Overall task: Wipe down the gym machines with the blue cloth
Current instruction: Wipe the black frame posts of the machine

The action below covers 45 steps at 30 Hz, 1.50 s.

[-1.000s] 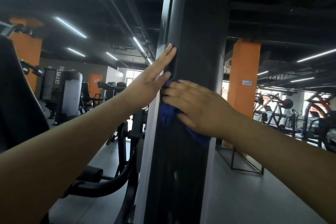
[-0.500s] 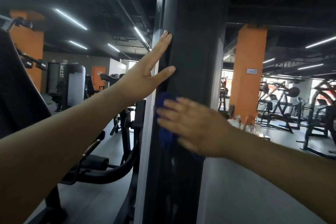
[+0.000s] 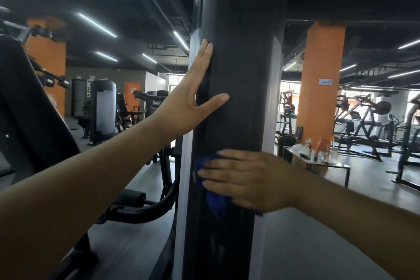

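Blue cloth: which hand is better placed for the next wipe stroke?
Right. The right hand presses the blue cloth flat against the machine's black column; the left hand is bare, resting higher up.

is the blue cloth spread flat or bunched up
Bunched: the blue cloth shows crumpled folds beneath the right hand pressing it to the black column.
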Motion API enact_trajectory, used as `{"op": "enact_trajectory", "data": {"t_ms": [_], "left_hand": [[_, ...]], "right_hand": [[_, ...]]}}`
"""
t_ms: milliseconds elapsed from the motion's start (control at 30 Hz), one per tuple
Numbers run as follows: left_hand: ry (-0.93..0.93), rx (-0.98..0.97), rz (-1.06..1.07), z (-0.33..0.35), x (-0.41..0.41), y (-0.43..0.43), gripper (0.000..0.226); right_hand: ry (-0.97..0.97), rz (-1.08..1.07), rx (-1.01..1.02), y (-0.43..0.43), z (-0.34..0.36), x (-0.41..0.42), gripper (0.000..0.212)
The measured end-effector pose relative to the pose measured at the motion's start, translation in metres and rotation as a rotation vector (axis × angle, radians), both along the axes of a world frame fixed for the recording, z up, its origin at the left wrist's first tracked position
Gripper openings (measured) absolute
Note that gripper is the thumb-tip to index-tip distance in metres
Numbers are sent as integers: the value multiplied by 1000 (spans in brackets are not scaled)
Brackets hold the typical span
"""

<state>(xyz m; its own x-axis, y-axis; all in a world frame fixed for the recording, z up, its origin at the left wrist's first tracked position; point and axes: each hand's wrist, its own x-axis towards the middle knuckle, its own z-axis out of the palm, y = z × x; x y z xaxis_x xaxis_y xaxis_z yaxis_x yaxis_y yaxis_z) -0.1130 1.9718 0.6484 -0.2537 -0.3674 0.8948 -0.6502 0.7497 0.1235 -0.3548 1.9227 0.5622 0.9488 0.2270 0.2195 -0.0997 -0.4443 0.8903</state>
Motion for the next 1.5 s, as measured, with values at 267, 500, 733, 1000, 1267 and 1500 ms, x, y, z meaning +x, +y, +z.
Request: {"op": "enact_trajectory", "data": {"t_ms": [267,500,733,1000,1267,1500], "left_hand": [[-160,-252,142,-5,1,3,81],[-279,-290,152,-1,-2,0,66],[-276,-260,154,-5,-3,-1,65],[-172,-135,109,-25,-5,4,69],[-206,-63,70,-61,11,12,75],[-257,-45,88,-81,19,13,77]], "right_hand": [[-177,-4,98,2,-28,7,56],[-281,-58,61,-2,13,9,57],[26,-23,74,11,-48,18,47],[-132,-126,80,19,-68,29,49],[-299,-242,36,32,-34,55,47],[-3,-299,25,34,-93,57,41]]}}
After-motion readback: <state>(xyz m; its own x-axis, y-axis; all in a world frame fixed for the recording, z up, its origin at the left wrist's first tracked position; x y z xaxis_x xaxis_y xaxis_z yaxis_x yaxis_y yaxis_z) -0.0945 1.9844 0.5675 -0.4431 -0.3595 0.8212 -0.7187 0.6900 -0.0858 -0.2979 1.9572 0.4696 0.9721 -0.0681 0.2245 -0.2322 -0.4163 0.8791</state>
